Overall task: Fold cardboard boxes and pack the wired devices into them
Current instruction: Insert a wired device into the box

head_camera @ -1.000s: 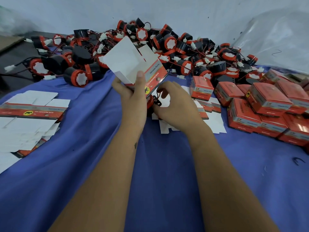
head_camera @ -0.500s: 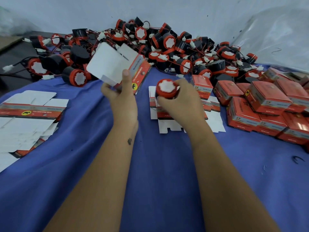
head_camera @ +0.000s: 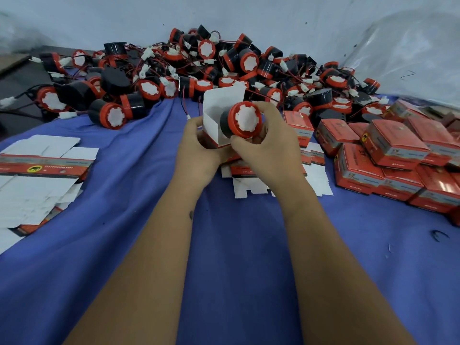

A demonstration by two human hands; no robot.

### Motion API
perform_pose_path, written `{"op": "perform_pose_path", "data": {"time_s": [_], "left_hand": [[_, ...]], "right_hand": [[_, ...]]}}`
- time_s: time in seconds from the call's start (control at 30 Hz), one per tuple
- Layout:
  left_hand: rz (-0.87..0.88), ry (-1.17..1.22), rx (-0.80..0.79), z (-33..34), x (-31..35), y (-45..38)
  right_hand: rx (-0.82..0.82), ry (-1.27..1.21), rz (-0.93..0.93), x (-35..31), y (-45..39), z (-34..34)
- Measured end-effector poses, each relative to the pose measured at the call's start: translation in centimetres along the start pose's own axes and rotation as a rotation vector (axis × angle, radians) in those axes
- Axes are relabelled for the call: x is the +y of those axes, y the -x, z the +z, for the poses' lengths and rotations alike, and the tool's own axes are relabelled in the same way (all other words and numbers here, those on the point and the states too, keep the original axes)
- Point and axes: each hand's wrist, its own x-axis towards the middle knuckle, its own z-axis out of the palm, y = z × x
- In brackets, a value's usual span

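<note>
My left hand (head_camera: 199,150) grips an opened red and white cardboard box (head_camera: 214,113) at the middle of the table, its white flaps standing up. My right hand (head_camera: 268,148) holds a round black device with a red rim and white face (head_camera: 245,120) at the box's open mouth, the black body partly inside. Its red and black wire (head_camera: 185,108) hangs out to the left behind the box. A big heap of the same wired devices (head_camera: 199,68) lies along the back of the table.
Flat unfolded boxes (head_camera: 42,165) are stacked at the left, and a few more flat boxes (head_camera: 313,158) lie under my hands. Several closed red boxes (head_camera: 395,155) are piled at the right. A blue cloth (head_camera: 236,245) covers the table; a clear plastic sheet (head_camera: 410,51) lies at the back right.
My right hand lifted a device off the table and brought it to the box. My left hand swung the box over from the left so its open end meets the device.
</note>
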Motion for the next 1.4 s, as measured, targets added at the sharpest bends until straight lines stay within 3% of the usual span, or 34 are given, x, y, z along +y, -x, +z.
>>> {"op": "perform_pose_path", "data": {"time_s": [0.27,0.37,0.6,0.8,0.9,0.97,1.07,1.2,1.4], "left_hand": [[0.026,-0.067,-0.098,-0.1,-0.2,-0.2],[0.004,-0.072,-0.073,0.0,-0.1,-0.1],[-0.069,0.105,0.155,0.0,0.3,-0.2],[-0.053,0.025,0.182,0.3,0.2,-0.5],[-0.019,-0.079,0.165,0.3,0.0,-0.6],[-0.033,-0.128,0.151,0.2,0.0,-0.8],[-0.030,-0.165,0.116,0.1,0.1,-0.8],[0.006,-0.148,0.016,0.1,0.0,-0.5],[0.007,-0.180,-0.159,-0.5,0.2,-0.2]], "right_hand": [[-0.251,0.268,0.050,0.4,-0.3,0.1],[-0.328,0.254,0.116,0.5,-0.2,0.0],[-0.140,0.139,0.044,0.4,-0.5,-0.5],[-0.275,0.214,0.193,-0.1,-1.1,-1.3],[-0.295,0.096,0.369,-0.6,-1.6,-2.1],[-0.402,-0.086,0.480,-0.6,-1.7,-2.9],[-0.522,-0.358,0.389,-0.6,-1.2,-3.2],[-0.378,-0.536,0.307,-0.9,-1.1,-2.1],[-0.033,-0.191,0.168,-0.9,-1.0,0.0]]}}
